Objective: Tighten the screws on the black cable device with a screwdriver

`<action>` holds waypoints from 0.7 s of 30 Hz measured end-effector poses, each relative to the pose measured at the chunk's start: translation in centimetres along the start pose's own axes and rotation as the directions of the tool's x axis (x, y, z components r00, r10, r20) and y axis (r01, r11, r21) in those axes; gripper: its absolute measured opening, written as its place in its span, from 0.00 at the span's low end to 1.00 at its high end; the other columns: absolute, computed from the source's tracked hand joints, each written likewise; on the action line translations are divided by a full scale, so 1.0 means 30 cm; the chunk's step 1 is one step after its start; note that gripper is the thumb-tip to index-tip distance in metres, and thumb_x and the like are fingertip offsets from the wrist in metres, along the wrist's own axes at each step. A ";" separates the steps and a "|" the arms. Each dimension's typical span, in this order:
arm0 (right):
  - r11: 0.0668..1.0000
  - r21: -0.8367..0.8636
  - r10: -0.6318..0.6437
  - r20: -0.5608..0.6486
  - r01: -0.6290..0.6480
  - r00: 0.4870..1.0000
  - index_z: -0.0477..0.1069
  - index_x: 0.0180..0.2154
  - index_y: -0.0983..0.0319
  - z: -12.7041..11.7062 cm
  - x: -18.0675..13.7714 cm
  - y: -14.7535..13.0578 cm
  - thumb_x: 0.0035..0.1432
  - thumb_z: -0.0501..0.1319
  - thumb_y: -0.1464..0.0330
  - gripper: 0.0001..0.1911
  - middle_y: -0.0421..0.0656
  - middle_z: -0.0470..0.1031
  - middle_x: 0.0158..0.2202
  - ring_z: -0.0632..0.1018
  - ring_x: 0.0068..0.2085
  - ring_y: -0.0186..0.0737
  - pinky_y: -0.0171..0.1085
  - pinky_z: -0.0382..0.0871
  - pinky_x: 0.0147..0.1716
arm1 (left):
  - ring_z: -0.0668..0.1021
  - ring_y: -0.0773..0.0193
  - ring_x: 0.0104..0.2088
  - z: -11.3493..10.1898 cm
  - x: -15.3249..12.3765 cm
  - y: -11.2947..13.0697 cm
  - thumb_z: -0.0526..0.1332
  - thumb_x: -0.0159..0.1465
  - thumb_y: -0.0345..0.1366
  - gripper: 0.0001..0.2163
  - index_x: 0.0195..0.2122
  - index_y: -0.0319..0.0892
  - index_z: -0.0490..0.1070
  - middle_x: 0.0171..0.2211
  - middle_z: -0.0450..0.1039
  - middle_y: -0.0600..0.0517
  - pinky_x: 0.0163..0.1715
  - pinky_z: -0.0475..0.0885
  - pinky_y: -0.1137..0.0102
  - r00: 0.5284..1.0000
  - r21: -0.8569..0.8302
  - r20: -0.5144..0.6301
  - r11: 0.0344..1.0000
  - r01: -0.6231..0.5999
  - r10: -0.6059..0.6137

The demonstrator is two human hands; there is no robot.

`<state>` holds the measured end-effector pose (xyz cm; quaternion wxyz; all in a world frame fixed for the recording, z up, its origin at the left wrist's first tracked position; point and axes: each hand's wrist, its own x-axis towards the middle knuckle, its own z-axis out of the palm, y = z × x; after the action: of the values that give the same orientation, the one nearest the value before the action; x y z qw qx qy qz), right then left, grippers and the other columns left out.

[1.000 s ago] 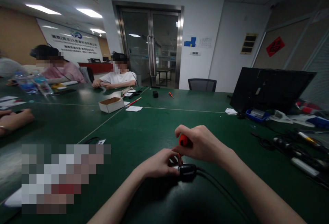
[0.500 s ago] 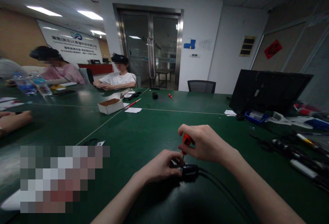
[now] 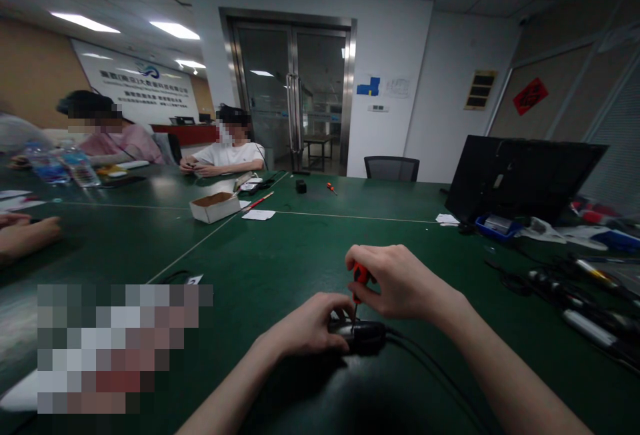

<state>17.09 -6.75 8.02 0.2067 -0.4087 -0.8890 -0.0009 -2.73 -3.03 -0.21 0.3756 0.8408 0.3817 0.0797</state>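
Observation:
My right hand (image 3: 397,278) is closed around the red-and-black handle of a screwdriver (image 3: 360,274). The screwdriver stands nearly upright, and its thin shaft reaches down to a black-and-silver corded device (image 3: 369,338). Fingers and thumb of my left hand (image 3: 315,320) grip the left end of that device, hiding part of it. The device lies low over the green table, and its exact kind cannot be made out. A dark cable (image 3: 425,354) runs from its right end toward the front edge of the view.
A white open box (image 3: 215,208) and a paper slip (image 3: 259,214) lie farther back. Another small screwdriver (image 3: 331,187) rests near a black block (image 3: 301,186). On the right are a monitor (image 3: 520,178), a blue tray (image 3: 497,226) and several corded tools (image 3: 590,326). Other people sit at left.
The screwdriver handle and my right-hand fingers have shifted slightly. My left fingers have opened a little on the device, showing more of its silver part.

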 end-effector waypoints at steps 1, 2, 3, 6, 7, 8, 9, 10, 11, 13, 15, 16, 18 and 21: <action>1.000 -0.003 0.002 0.004 -0.002 1.000 0.68 0.41 0.60 0.001 0.001 0.001 0.58 0.65 0.72 0.09 0.40 0.76 0.34 0.70 0.30 0.34 0.33 0.55 0.29 | 0.77 0.54 0.44 0.000 -0.001 0.000 0.74 0.51 0.31 0.20 0.47 0.42 0.76 0.46 0.77 0.50 0.44 0.71 0.65 1.000 0.008 0.004 1.000 0.008 -0.008; 1.000 -0.007 0.002 0.007 -0.002 1.000 0.68 0.41 0.61 0.002 0.002 0.001 0.58 0.65 0.72 0.09 0.40 0.77 0.34 0.71 0.29 0.34 0.33 0.55 0.29 | 0.77 0.54 0.44 0.000 -0.002 -0.001 0.73 0.52 0.31 0.20 0.47 0.42 0.76 0.46 0.77 0.50 0.43 0.71 0.66 1.000 0.011 0.009 1.000 0.013 -0.013; 1.000 -0.011 0.000 0.010 0.000 1.000 0.68 0.41 0.61 0.003 0.003 0.001 0.58 0.65 0.72 0.09 0.40 0.77 0.34 0.71 0.30 0.34 0.33 0.55 0.28 | 0.77 0.55 0.43 0.000 -0.002 -0.004 0.73 0.52 0.31 0.20 0.47 0.42 0.76 0.46 0.77 0.49 0.43 0.71 0.66 1.000 0.008 0.013 1.000 0.014 -0.014; 1.000 -0.024 -0.014 0.010 0.014 1.000 0.69 0.40 0.61 0.002 0.003 -0.003 0.59 0.65 0.72 0.08 0.40 0.78 0.34 0.72 0.30 0.35 0.33 0.54 0.29 | 0.78 0.56 0.42 0.002 0.001 -0.012 0.71 0.54 0.32 0.18 0.47 0.41 0.75 0.44 0.77 0.49 0.41 0.71 0.68 1.000 -0.005 0.020 1.000 -0.002 0.002; 0.999 -0.028 -0.019 0.010 0.019 1.000 0.69 0.40 0.61 0.001 0.003 -0.004 0.60 0.65 0.71 0.07 0.40 0.78 0.34 0.73 0.30 0.35 0.33 0.55 0.29 | 0.78 0.56 0.41 0.002 0.002 -0.013 0.71 0.54 0.33 0.18 0.46 0.41 0.76 0.43 0.77 0.49 0.40 0.71 0.68 1.000 -0.004 0.018 1.000 -0.009 0.009; 0.999 -0.035 -0.020 0.011 0.021 1.000 0.69 0.40 0.61 0.000 0.003 -0.005 0.60 0.65 0.71 0.07 0.40 0.79 0.34 0.73 0.30 0.35 0.33 0.55 0.29 | 0.78 0.57 0.41 0.002 0.003 -0.014 0.71 0.54 0.33 0.17 0.46 0.40 0.76 0.43 0.78 0.49 0.39 0.71 0.69 1.000 -0.002 0.019 1.000 -0.017 0.017; 0.999 -0.043 -0.020 0.013 0.021 1.000 0.69 0.40 0.61 -0.001 0.003 -0.006 0.60 0.66 0.70 0.07 0.40 0.79 0.34 0.73 0.30 0.35 0.33 0.54 0.28 | 0.78 0.57 0.40 0.002 0.003 -0.013 0.70 0.55 0.33 0.16 0.45 0.40 0.76 0.42 0.78 0.50 0.39 0.70 0.69 0.999 0.000 0.022 1.000 -0.026 0.026; 0.998 -0.054 -0.020 0.015 0.020 1.000 0.69 0.40 0.61 -0.002 0.003 -0.006 0.61 0.66 0.69 0.07 0.40 0.79 0.34 0.73 0.30 0.35 0.33 0.54 0.28 | 0.78 0.58 0.39 0.001 0.003 -0.013 0.69 0.56 0.33 0.14 0.45 0.40 0.77 0.41 0.78 0.50 0.37 0.70 0.70 0.999 0.006 0.026 0.999 -0.038 0.038; 0.998 -0.068 -0.019 0.019 0.020 1.000 0.69 0.40 0.61 -0.002 0.004 -0.005 0.61 0.67 0.68 0.08 0.40 0.79 0.34 0.74 0.30 0.35 0.33 0.54 0.28 | 0.78 0.59 0.38 0.000 0.002 -0.012 0.68 0.58 0.33 0.13 0.44 0.40 0.78 0.40 0.78 0.50 0.36 0.69 0.70 0.998 0.015 0.031 0.999 -0.051 0.051; 0.995 -0.101 -0.010 0.028 0.013 1.000 0.70 0.40 0.61 -0.004 0.005 -0.003 0.61 0.68 0.65 0.09 0.41 0.79 0.33 0.74 0.29 0.35 0.34 0.52 0.28 | 0.77 0.60 0.36 -0.001 0.003 -0.013 0.65 0.61 0.34 0.10 0.44 0.41 0.79 0.39 0.78 0.51 0.33 0.67 0.71 0.995 0.043 0.041 0.995 -0.088 0.087; 0.993 -0.121 0.005 0.040 0.000 0.999 0.70 0.39 0.61 -0.006 0.006 -0.001 0.61 0.68 0.64 0.10 0.41 0.79 0.33 0.74 0.29 0.36 0.34 0.51 0.27 | 0.77 0.61 0.35 -0.001 0.006 -0.018 0.64 0.63 0.36 0.09 0.43 0.41 0.80 0.37 0.78 0.52 0.32 0.66 0.72 0.990 0.072 0.041 0.988 -0.135 0.132; 0.993 -0.117 0.011 0.041 -0.007 0.999 0.70 0.39 0.61 -0.008 0.005 -0.001 0.61 0.68 0.64 0.10 0.41 0.79 0.33 0.73 0.29 0.36 0.34 0.51 0.27 | 0.76 0.61 0.35 0.000 0.008 -0.021 0.64 0.63 0.36 0.09 0.42 0.42 0.80 0.36 0.78 0.52 0.33 0.66 0.72 0.987 0.083 0.040 0.984 -0.158 0.156; 0.997 -0.072 0.010 0.030 -0.008 0.999 0.70 0.41 0.61 -0.011 0.001 0.000 0.61 0.68 0.66 0.10 0.41 0.78 0.34 0.74 0.31 0.36 0.34 0.54 0.28 | 0.76 0.61 0.36 0.002 0.013 -0.028 0.65 0.63 0.36 0.07 0.39 0.42 0.81 0.36 0.78 0.53 0.34 0.66 0.72 0.981 0.092 0.032 0.976 -0.195 0.193; 1.000 0.007 0.000 0.015 0.000 1.000 0.69 0.44 0.62 -0.012 -0.004 0.003 0.59 0.66 0.71 0.11 0.41 0.77 0.37 0.73 0.32 0.35 0.34 0.57 0.30 | 0.77 0.60 0.39 0.010 0.019 -0.031 0.65 0.63 0.35 0.06 0.39 0.43 0.81 0.39 0.79 0.52 0.37 0.67 0.72 0.977 0.082 0.021 0.973 -0.214 0.213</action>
<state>17.37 -6.84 8.28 0.2014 -0.4081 -0.8904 0.0052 -2.75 -2.42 -1.14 0.3314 0.8925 0.2898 0.0984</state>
